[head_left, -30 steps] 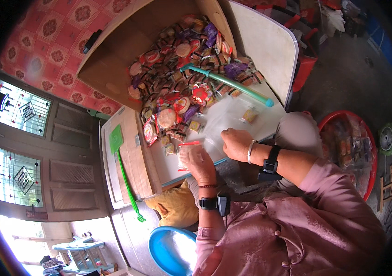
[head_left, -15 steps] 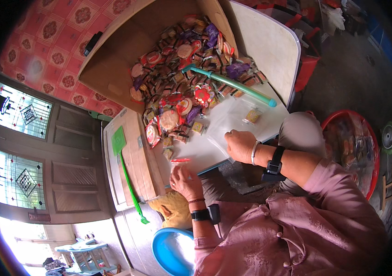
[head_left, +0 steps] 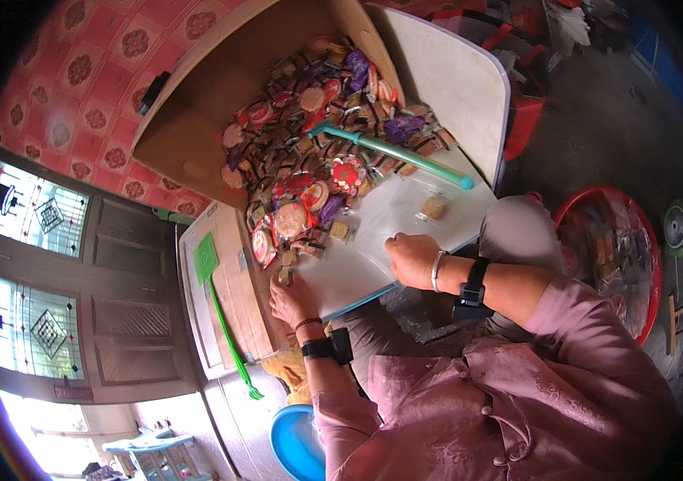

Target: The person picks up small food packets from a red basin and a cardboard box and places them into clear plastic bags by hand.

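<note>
Closest in is the person's pink buttoned shirt [head_left: 510,401], with both forearms reaching out from it, each wearing a black wrist device. Down by the knee sits a blue plastic basin [head_left: 293,441].

The left hand [head_left: 293,298] rests at the near edge of the white desk [head_left: 446,80], fingers curled down together at the fringe of the heap; I cannot tell whether anything is pinched under them. Just past its fingertips lie a few small wrapped snacks [head_left: 287,264]. The right hand [head_left: 412,258], with a silver bangle behind it, lies palm down and loosely closed on a clear plastic bag [head_left: 381,232] spread flat on the desk, pressing it rather than gripping it.

To the left, a green fly swatter [head_left: 217,305] lies along a flat piece of cardboard [head_left: 241,321] on a lower pale surface. To the right, beside the person's knee, stands a red basin [head_left: 598,216] with packets inside.

A little farther on, one small packet [head_left: 434,208] sits alone within the clear plastic, well apart from both hands. Beyond it a teal tube [head_left: 394,150] lies slantwise across the desk, touching the heap of round and square wrapped sweets [head_left: 317,144] that spills out of a large tipped cardboard box [head_left: 213,96]. Behind the box the red patterned tile wall [head_left: 61,88] and dark doors with stained glass panes [head_left: 29,216] close the view.
</note>
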Demonstrator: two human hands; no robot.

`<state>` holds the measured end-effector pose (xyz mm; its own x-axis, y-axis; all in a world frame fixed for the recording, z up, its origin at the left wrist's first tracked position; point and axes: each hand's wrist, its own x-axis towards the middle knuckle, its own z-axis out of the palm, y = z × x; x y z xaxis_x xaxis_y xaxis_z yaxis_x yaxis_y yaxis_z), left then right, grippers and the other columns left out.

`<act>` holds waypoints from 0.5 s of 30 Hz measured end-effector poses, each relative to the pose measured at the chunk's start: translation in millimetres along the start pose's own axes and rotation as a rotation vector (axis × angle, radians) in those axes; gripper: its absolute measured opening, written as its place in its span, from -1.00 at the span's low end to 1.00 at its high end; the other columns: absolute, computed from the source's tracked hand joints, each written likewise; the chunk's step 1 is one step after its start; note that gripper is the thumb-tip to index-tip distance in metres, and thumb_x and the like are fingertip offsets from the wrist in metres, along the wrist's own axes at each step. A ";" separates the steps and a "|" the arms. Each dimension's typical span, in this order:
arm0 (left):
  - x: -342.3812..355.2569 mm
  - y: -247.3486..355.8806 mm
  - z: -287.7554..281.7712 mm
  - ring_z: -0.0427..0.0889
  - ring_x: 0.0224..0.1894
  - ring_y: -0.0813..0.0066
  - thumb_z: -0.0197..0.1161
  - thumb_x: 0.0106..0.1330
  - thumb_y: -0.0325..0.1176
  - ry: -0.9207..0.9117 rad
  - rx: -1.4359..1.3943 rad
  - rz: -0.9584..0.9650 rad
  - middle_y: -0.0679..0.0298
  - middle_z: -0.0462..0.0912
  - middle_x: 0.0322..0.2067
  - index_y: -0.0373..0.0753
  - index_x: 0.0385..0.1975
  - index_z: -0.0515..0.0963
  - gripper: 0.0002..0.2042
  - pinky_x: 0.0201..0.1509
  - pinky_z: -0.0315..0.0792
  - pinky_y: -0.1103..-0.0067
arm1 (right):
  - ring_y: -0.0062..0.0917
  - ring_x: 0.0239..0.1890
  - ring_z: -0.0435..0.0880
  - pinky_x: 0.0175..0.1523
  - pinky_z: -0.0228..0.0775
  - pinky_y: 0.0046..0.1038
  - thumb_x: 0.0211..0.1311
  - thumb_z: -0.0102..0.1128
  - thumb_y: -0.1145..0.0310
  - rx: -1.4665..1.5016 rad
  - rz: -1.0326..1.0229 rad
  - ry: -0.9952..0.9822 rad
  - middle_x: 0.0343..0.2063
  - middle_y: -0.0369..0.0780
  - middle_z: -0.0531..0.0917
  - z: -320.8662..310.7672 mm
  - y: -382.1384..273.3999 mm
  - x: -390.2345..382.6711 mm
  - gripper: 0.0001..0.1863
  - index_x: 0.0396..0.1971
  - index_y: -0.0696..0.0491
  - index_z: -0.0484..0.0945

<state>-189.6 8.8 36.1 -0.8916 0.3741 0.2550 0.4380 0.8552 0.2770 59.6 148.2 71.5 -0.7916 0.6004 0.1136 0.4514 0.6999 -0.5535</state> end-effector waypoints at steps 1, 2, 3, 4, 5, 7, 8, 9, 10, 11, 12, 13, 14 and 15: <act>7.3 1.7 5.8 0.46 0.06 0.09 0.17 0.17 -0.03 -0.048 0.012 -0.029 0.13 0.55 -0.03 -0.11 0.04 0.44 -0.54 0.13 0.27 0.20 | -0.10 -0.35 0.64 -0.25 0.51 -0.18 0.02 0.10 0.41 0.016 0.002 -0.006 -0.39 0.00 0.62 -2.0 -1.5 -0.2 -0.84 -0.44 0.20 0.53; 12.6 0.9 8.9 0.47 0.05 0.09 0.17 0.14 -0.06 -0.063 0.087 -0.013 0.13 0.57 -0.07 -0.09 0.03 0.44 -0.54 0.12 0.30 0.20 | -0.09 -0.34 0.65 -0.24 0.51 -0.18 0.01 0.11 0.43 0.026 0.012 -0.010 -0.38 0.02 0.62 -4.8 -2.4 -0.7 -0.83 -0.43 0.22 0.54; 15.3 0.5 11.5 0.48 0.03 0.08 0.17 0.12 -0.12 0.009 0.109 -0.008 0.13 0.58 -0.13 -0.10 -0.01 0.45 -0.58 0.08 0.32 0.19 | -0.10 -0.33 0.66 -0.24 0.52 -0.19 -0.01 0.11 0.46 0.033 0.017 -0.042 -0.38 0.04 0.63 -7.3 -3.3 -0.7 -0.84 -0.45 0.22 0.55; 17.4 0.4 12.2 0.48 0.02 0.09 0.17 0.11 -0.14 0.009 0.093 -0.013 0.13 0.58 -0.13 -0.12 -0.04 0.46 -0.60 0.07 0.33 0.19 | -0.10 -0.32 0.66 -0.24 0.52 -0.19 -0.01 0.11 0.47 0.037 0.026 -0.053 -0.38 0.04 0.64 -9.5 -4.4 -1.7 -0.84 -0.44 0.23 0.56; 18.4 0.3 11.1 0.49 0.01 0.09 0.17 0.10 -0.17 -0.004 0.060 -0.023 0.13 0.57 -0.14 -0.14 -0.07 0.46 -0.62 0.07 0.34 0.19 | -0.11 -0.31 0.67 -0.24 0.53 -0.20 -0.02 0.11 0.48 0.039 0.032 -0.064 -0.38 0.05 0.64 -11.3 -5.4 -2.0 -0.84 -0.44 0.24 0.56; 13.8 4.0 8.6 0.50 -0.04 0.08 0.12 0.14 -0.26 0.134 0.004 0.073 0.11 0.57 -0.16 -0.17 -0.12 0.49 -0.70 0.05 0.34 0.20 | -0.12 -0.30 0.68 -0.23 0.53 -0.20 -0.03 0.12 0.51 0.040 0.055 -0.094 -0.38 0.04 0.64 -13.4 -7.3 -2.0 -0.85 -0.43 0.24 0.57; 10.7 7.6 6.8 0.50 -0.04 0.08 0.13 0.14 -0.30 0.225 -0.035 0.116 0.12 0.57 -0.16 -0.18 -0.11 0.49 -0.69 0.05 0.34 0.20 | -0.12 -0.30 0.68 -0.23 0.53 -0.21 -0.03 0.12 0.52 0.032 0.058 -0.098 -0.38 0.04 0.65 -13.9 -7.6 -1.4 -0.85 -0.42 0.25 0.57; 6.6 10.5 3.9 0.50 -0.05 0.07 0.13 0.13 -0.34 0.297 -0.061 0.145 0.12 0.57 -0.17 -0.19 -0.09 0.49 -0.69 0.05 0.35 0.21 | -0.13 -0.30 0.68 -0.22 0.54 -0.21 -0.03 0.12 0.53 0.024 0.059 -0.105 -0.38 0.03 0.65 -14.0 -8.0 -0.8 -0.84 -0.42 0.25 0.57; 1.7 11.6 -0.5 0.50 -0.07 0.07 0.15 0.10 -0.41 0.401 -0.126 0.288 0.12 0.57 -0.17 -0.23 -0.06 0.48 -0.65 0.04 0.35 0.23 | -0.13 -0.29 0.69 -0.21 0.54 -0.21 -0.04 0.12 0.54 0.022 0.054 -0.093 -0.37 0.02 0.65 -13.7 -8.2 -1.2 -0.84 -0.40 0.25 0.57; -1.5 14.4 -3.5 0.49 -0.09 0.06 0.17 0.08 -0.45 0.434 -0.168 0.328 0.10 0.55 -0.17 -0.27 -0.08 0.47 -0.65 0.02 0.35 0.24 | -0.13 -0.28 0.69 -0.21 0.54 -0.21 -0.03 0.12 0.54 0.020 0.059 -0.096 -0.36 0.03 0.65 -13.6 -8.0 -1.7 -0.83 -0.39 0.25 0.56; -6.0 16.5 -6.5 0.49 -0.10 0.06 0.18 0.08 -0.45 0.432 -0.203 0.358 0.09 0.54 -0.17 -0.28 -0.08 0.46 -0.65 0.02 0.35 0.24 | -0.13 -0.28 0.69 -0.21 0.54 -0.21 -0.03 0.12 0.54 0.019 0.060 -0.100 -0.36 0.03 0.65 -13.5 -8.1 -1.7 -0.83 -0.38 0.25 0.56; -11.7 19.1 -8.5 0.49 -0.11 0.06 0.19 0.08 -0.45 0.473 -0.224 0.426 0.08 0.53 -0.17 -0.30 -0.09 0.45 -0.65 0.01 0.35 0.25 | -0.13 -0.27 0.69 -0.21 0.54 -0.21 -0.02 0.12 0.54 0.017 0.059 -0.104 -0.35 0.03 0.65 -13.5 -8.5 -1.7 -0.82 -0.37 0.25 0.56; -16.5 22.6 -9.6 0.49 -0.11 0.05 0.19 0.08 -0.45 0.423 -0.250 0.390 0.07 0.52 -0.17 -0.30 -0.09 0.45 -0.66 0.02 0.35 0.24 | -0.13 -0.27 0.68 -0.21 0.54 -0.22 -0.02 0.12 0.54 0.013 0.066 -0.121 -0.34 0.03 0.64 -13.9 -8.7 -1.3 -0.82 -0.37 0.25 0.56; -21.7 26.4 -10.6 0.48 -0.11 0.04 0.19 0.09 -0.45 0.399 -0.267 0.376 0.07 0.51 -0.17 -0.30 -0.08 0.45 -0.66 0.03 0.34 0.24 | -0.13 -0.26 0.68 -0.20 0.54 -0.22 -0.02 0.11 0.54 0.009 0.072 -0.139 -0.34 0.03 0.64 -14.5 -8.7 -0.6 -0.82 -0.36 0.24 0.56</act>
<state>-157.5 19.5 47.7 -0.5811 0.4255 0.6937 0.7743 0.5516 0.3103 62.2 147.3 88.2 -0.8070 0.5891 -0.0417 0.5057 0.6529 -0.5639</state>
